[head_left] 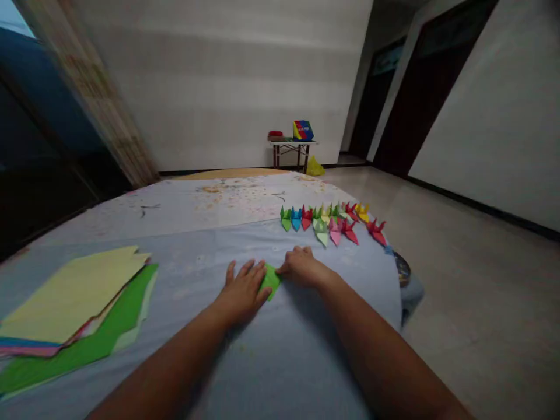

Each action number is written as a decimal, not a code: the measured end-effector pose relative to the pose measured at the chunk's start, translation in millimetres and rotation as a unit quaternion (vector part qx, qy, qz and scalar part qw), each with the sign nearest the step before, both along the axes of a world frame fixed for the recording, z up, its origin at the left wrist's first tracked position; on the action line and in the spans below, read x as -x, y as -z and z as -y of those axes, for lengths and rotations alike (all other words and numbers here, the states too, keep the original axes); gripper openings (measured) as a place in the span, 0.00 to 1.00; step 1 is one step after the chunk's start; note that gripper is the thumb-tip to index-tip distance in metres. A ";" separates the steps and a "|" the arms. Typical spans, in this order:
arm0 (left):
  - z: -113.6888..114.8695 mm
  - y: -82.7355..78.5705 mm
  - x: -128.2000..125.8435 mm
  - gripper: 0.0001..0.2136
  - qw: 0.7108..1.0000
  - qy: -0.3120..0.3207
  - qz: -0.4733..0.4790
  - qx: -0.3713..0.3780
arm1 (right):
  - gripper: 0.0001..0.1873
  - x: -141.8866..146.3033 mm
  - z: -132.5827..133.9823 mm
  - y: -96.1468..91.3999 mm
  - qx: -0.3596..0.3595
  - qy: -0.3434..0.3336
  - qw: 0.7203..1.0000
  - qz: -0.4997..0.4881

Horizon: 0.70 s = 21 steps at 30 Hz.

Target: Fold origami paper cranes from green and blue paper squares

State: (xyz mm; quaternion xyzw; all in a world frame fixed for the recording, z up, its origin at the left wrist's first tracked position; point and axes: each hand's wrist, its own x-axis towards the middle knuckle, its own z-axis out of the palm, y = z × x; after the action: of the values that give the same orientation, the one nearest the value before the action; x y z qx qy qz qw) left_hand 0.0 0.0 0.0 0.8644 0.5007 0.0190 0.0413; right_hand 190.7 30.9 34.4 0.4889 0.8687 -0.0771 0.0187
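A small folded piece of green paper lies on the blue-grey cloth in front of me. My left hand rests flat with its fingers spread, covering the paper's left part. At the paper's right edge, the curled fingers of my right hand pinch or press the corner. Beyond my right hand stand several folded paper cranes in green, blue, red, pink and yellow, grouped in loose rows.
A stack of coloured paper sheets, yellow on top, lies at the left. The round table's floral cover shows beyond the cloth. Against the far wall is a small table with a colourful box; a yellow bag sits beside it.
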 end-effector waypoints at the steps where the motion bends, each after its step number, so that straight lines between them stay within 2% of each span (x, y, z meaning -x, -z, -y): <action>1: 0.0 0.3 0.0 0.24 1.000 0.000 0.001 -0.002 | 0.14 -4.1 2.1 -3.0 0.008 -0.002 1.000 0.007; 7: 0.5 2.9 1.1 0.24 1.000 -0.007 0.015 -0.006 | 0.13 -21.5 5.5 -12.2 0.047 0.021 0.998 -0.021; 10: 1.0 5.8 1.4 0.24 0.999 -0.008 0.030 -0.012 | 0.13 -19.8 -0.2 -5.4 -0.004 0.058 0.992 -0.110; 13: 0.5 9.0 1.7 0.23 0.998 -0.007 0.051 -0.026 | 0.12 -11.2 -6.3 6.6 -0.038 0.058 0.982 -0.175; 17: -1.4 8.6 7.8 0.21 0.995 0.004 0.089 -0.039 | 0.12 -0.7 -10.3 17.9 -0.006 0.014 0.990 -0.137; 21: -2.7 1.5 23.1 0.18 0.992 -0.009 0.113 -0.052 | 0.13 1.1 -11.3 19.5 -0.002 0.015 0.992 -0.126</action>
State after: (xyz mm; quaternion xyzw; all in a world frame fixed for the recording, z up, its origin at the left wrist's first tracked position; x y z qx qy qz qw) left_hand -23.1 2.7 -1.5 0.8531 0.4991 0.1427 0.0529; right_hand 189.6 42.2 14.9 0.4879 0.8571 -0.1364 -0.0933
